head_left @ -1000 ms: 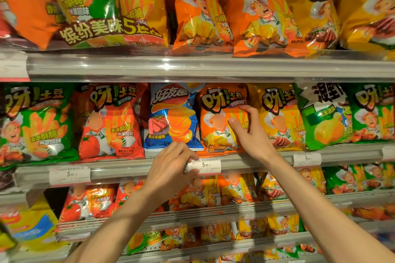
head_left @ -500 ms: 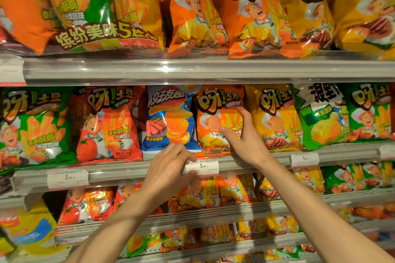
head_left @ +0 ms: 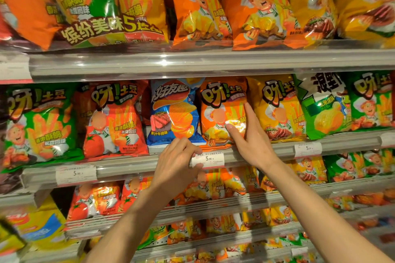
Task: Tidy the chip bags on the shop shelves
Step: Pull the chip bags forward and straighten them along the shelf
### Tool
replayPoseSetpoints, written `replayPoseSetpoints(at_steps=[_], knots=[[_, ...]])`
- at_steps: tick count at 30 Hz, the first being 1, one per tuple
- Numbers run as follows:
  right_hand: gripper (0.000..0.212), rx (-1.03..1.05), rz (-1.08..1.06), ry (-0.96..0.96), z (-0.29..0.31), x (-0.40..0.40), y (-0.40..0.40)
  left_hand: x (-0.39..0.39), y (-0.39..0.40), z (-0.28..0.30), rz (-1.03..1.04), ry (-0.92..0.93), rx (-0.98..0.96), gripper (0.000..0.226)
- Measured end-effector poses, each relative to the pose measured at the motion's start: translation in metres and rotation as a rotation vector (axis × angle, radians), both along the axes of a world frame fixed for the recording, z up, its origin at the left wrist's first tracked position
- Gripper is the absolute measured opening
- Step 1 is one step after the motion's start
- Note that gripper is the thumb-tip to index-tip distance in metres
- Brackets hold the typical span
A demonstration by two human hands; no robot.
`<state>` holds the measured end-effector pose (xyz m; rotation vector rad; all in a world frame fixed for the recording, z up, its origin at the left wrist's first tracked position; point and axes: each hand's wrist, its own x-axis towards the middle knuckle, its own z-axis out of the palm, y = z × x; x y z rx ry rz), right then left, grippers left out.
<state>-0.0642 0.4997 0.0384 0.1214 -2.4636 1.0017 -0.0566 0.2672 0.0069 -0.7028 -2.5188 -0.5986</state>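
An orange chip bag [head_left: 218, 96] stands on the middle shelf between a blue chip bag [head_left: 171, 111] and a yellow chip bag [head_left: 275, 104]. My right hand [head_left: 252, 143] grips the orange bag's right side, with the thumb across its lower front and the fingers up along the edge by the yellow bag. My left hand [head_left: 177, 162] is curled at the shelf rail [head_left: 128, 166] just below the blue bag. Its fingertips and thumb pinch the left end of a white price tag [head_left: 210, 159].
Red [head_left: 115, 119] and green [head_left: 40, 121] bags fill the middle shelf's left, and green bags [head_left: 320, 102] its right. Large bags lean over the top shelf rail [head_left: 192, 62]. Lower shelves hold smaller bags behind rails. More price tags [head_left: 75, 174] sit on the rail.
My right hand has slid down and left along the orange bag's right edge, thumb now on its lower front. My left hand stays at the price tag.
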Motion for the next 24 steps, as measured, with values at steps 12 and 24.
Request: replayPoseSetpoints(at_steps=[12, 24], knots=[[0.071, 0.051, -0.093, -0.126, -0.082, 0.106, -0.006, 0.023, 0.004, -0.041, -0.086, 0.197, 0.283, 0.037], [0.058, -0.109, -0.186, -0.248, -0.148, 0.164, 0.069, 0.099, 0.075, -0.105, -0.004, -0.342, 0.396, 0.044]])
